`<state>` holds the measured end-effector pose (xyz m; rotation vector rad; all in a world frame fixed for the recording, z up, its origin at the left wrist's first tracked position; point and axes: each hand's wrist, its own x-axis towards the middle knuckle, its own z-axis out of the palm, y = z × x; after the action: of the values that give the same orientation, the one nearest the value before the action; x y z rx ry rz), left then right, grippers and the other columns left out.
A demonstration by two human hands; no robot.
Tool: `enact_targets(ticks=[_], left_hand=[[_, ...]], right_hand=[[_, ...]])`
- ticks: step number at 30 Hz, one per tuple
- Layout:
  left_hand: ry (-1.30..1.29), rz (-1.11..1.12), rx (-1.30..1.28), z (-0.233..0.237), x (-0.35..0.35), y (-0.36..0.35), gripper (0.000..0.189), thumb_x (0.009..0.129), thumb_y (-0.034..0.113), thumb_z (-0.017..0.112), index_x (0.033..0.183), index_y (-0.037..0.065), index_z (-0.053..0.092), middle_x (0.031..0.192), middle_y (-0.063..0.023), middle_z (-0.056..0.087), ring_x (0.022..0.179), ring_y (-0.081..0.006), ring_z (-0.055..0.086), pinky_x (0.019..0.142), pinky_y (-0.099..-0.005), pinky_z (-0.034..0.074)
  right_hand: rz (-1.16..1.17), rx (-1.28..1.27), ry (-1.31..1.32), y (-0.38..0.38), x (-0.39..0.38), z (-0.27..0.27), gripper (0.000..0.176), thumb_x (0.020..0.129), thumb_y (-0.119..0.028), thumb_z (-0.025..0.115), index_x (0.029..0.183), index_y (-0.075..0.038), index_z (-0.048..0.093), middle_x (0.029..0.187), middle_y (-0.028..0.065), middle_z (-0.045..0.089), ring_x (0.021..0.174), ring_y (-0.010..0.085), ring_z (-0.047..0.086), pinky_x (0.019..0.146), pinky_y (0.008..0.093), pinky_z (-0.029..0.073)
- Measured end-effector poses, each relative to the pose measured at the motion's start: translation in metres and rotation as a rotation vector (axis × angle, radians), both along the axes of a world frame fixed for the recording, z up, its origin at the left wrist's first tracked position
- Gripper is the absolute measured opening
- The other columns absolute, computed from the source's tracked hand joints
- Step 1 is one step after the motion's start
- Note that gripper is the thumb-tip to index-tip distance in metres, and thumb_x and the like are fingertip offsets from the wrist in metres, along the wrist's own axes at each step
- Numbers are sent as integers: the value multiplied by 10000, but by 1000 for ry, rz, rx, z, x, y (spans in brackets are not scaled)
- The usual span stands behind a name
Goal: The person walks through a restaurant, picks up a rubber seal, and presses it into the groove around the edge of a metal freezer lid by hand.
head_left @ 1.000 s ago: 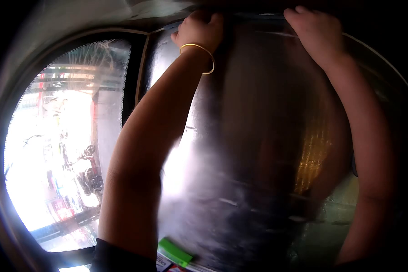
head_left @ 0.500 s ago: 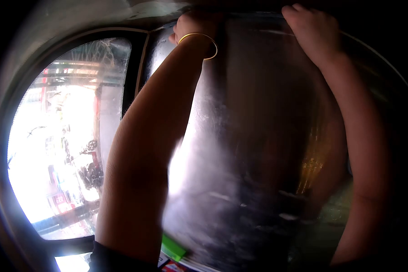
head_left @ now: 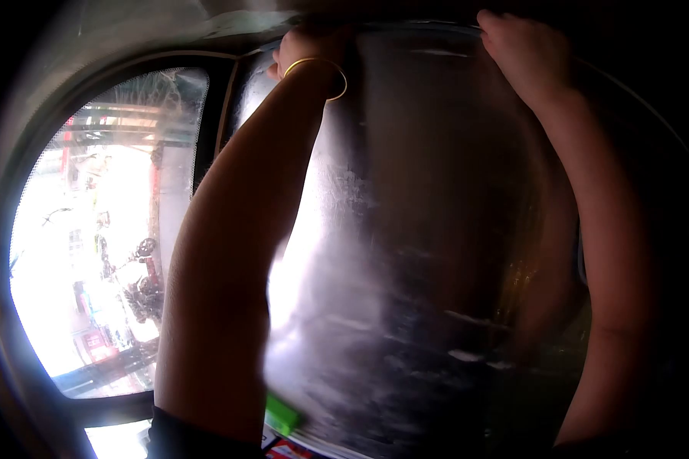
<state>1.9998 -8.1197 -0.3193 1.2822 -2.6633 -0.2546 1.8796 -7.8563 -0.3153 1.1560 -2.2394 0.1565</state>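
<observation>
Glossy dark sheet (head_left: 429, 191) stands upright across the middle of the view, reaching from 12 o'clock down to 6, with a pale glare along its 9 o'clock side, faint gold streaks toward 4 o'clock and scuffed white marks low down. Both bare hands are up at its top edge. The left hand (head_left: 306, 47) is just short of 12 o'clock, its arm rising from 7; its fingers are mostly hidden beyond the wrist, so I cannot tell how far they are closed or whether they grip the edge. A thin gold bangle (head_left: 346, 80) circles that wrist. The right hand (head_left: 522, 55) sits between 1 and 2 o'clock, its fingers bent in at the edge; shadow hides whether they have hold of it. At 9 o'clock is a bright window (head_left: 92, 252) with a dotted border. Near 6:30, beside the left forearm, a green block (head_left: 282, 415) lies just above a red printed item (head_left: 289, 450).
</observation>
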Motion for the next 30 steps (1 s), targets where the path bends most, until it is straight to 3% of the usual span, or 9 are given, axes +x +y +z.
enact_targets(ticks=[2, 4, 7, 10, 17, 19, 25, 28, 30], left_hand=[[-13, -27, -77, 7, -1, 12, 426, 866, 482, 653, 1197, 227, 733, 1289, -60, 680, 1222, -315, 575, 1061, -466, 342], [37, -7, -62, 14, 2, 37, 376, 882, 433, 631, 1179, 227, 736, 1287, -69, 676, 1197, -322, 589, 1057, -468, 363], [249, -336, -55, 11, 16, 51, 360, 916, 391, 586, 1195, 209, 722, 1272, -96, 669, 1200, -346, 576, 1051, -468, 399], [225, -522, -167, 5, 21, 68, 373, 949, 365, 540, 1233, 181, 697, 1267, -111, 659, 1203, -357, 563, 1049, -466, 420], [186, -523, -281, 7, 22, 83, 407, 956, 399, 543, 1240, 144, 683, 1310, -139, 624, 1227, -359, 549, 1050, -475, 421], [213, -547, -338, 9, 20, 88, 375, 960, 391, 572, 1217, 142, 682, 1251, -164, 653, 1214, -384, 566, 1019, -500, 452], [-66, -376, -32, 28, -9, 78, 450, 957, 440, 511, 1241, 136, 681, 1323, -136, 613, 1242, -361, 545, 1060, -480, 410], [-115, -504, -261, 20, 5, 78, 405, 964, 400, 517, 1212, 134, 696, 1313, -143, 617, 1221, -376, 556, 1040, -483, 433], [45, -616, -242, 9, 13, 74, 382, 968, 369, 522, 1228, 141, 685, 1308, -144, 619, 1215, -381, 555, 1035, -480, 441]], right_hand=[[79, -65, -58, 4, -14, -12, 72, 931, -160, 575, 884, -121, 611, 839, 63, 684, 738, 292, 703, 594, 429, 567], [73, -54, -55, 5, -18, -15, 103, 936, -179, 583, 860, -119, 616, 818, 65, 687, 716, 295, 702, 574, 433, 562], [71, -51, -55, 9, -21, -14, 127, 943, -190, 584, 843, -121, 620, 816, 69, 694, 701, 301, 702, 554, 438, 559], [89, -69, -36, 11, -20, -14, 138, 947, -192, 582, 835, -121, 621, 814, 69, 697, 700, 305, 703, 550, 441, 559], [36, -38, -77, 11, -13, -6, 127, 951, -201, 603, 880, -115, 663, 816, 78, 712, 707, 298, 704, 572, 411, 562], [17, -32, -10, 10, -8, -4, 103, 865, -163, 592, 786, -118, 640, 772, 75, 710, 718, 274, 718, 591, 427, 553], [31, -48, 31, 7, -10, -7, 100, 826, -130, 579, 749, -110, 639, 744, 95, 702, 723, 277, 721, 618, 445, 560], [29, -72, 7, 8, -9, -8, 98, 833, -124, 572, 759, -109, 636, 755, 90, 700, 738, 277, 720, 627, 445, 558], [28, -72, -18, 9, -5, -5, 98, 837, -122, 568, 762, -110, 629, 761, 83, 698, 752, 275, 719, 636, 446, 557]])
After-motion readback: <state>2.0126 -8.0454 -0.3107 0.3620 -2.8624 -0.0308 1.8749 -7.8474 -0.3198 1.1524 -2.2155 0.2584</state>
